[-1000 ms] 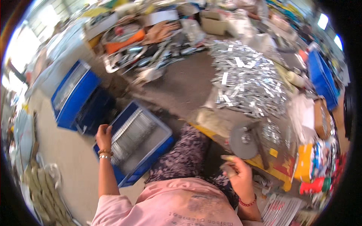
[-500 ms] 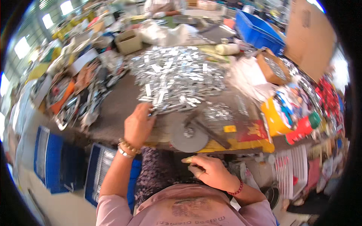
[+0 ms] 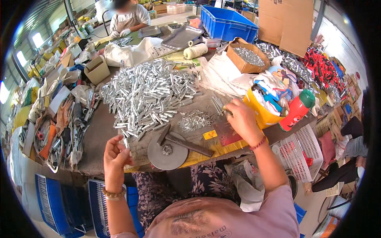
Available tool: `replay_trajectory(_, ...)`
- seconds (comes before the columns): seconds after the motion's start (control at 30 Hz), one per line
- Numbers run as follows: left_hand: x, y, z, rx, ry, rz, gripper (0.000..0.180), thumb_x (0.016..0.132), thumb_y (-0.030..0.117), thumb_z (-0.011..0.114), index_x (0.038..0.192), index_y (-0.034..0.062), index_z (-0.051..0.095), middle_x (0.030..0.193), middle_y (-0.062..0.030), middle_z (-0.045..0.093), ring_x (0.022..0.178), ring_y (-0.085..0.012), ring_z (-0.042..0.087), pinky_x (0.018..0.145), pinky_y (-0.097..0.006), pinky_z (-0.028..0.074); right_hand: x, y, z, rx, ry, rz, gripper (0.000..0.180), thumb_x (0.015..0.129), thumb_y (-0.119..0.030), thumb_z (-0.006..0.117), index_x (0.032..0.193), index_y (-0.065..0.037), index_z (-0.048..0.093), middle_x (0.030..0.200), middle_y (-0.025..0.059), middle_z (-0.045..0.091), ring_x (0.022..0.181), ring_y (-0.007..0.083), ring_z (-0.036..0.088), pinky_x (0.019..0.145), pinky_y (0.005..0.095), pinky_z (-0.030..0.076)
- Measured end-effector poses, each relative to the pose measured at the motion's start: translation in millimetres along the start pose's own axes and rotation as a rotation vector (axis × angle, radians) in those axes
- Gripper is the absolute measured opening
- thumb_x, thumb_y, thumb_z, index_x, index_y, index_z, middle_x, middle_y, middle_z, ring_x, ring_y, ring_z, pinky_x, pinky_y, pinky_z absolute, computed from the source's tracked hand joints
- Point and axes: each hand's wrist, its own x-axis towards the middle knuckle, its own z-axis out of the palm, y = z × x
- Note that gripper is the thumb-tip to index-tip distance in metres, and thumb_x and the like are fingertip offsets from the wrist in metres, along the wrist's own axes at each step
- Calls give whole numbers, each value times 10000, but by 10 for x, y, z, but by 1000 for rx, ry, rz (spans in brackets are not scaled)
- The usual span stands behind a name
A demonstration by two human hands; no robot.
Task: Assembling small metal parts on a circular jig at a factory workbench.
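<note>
My left hand (image 3: 116,158) is at the table's front edge, left of the round plate. Its thumb and fingers pinch a small silvery metal tube (image 3: 126,143), held upright. Behind it spreads a big heap of similar metal tubes (image 3: 147,93). My right hand (image 3: 243,121) is over the table by the yellow container, fingers pinched together; whatever is between them is hidden. Just beside its fingertips lie several long thin metal rods (image 3: 217,104). Between my hands a hammer (image 3: 188,145) rests across a round grey plate (image 3: 166,160), with a small pile of short metal pins (image 3: 194,120) behind.
A yellow container (image 3: 258,109) and a red bottle with a green cap (image 3: 295,111) stand at the right edge. Farther back are a cardboard box of metal parts (image 3: 234,59) and a blue crate (image 3: 226,25). Tools clutter the left. A co-worker (image 3: 129,20) sits across.
My left hand has come back from the heap's edge with a metal tube. The right hand has risen from over my lap to the table beside the rods. The view has shifted.
</note>
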Motion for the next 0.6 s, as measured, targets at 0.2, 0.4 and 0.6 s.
replay_trajectory(0.2,-169,-115,93,-155,-112,-166,270,978,24,659,1247,1,657,870,-7,633,721,-121,678,657,-261,609,175,174,199,-110,-89,-151,151,761,-14,748,899,-63,708,1007,119,651,1058,347,649,874,466,552)
replay_trajectory(0.4,-117,-284,221,339,-101,19,225,938,6,733,1159,34,702,948,-20,659,752,-127,654,657,-267,556,72,-166,91,-8,-40,-221,210,777,-5,737,957,-43,636,931,134,664,947,367,658,816,475,539)
replay_trajectory(0.6,-18,-185,25,906,75,377,212,876,55,769,1083,96,767,973,-85,652,851,-273,682,747,-376,551,-264,-799,-186,386,-78,53,171,841,20,752,990,-37,689,893,134,649,838,346,678,714,427,535)
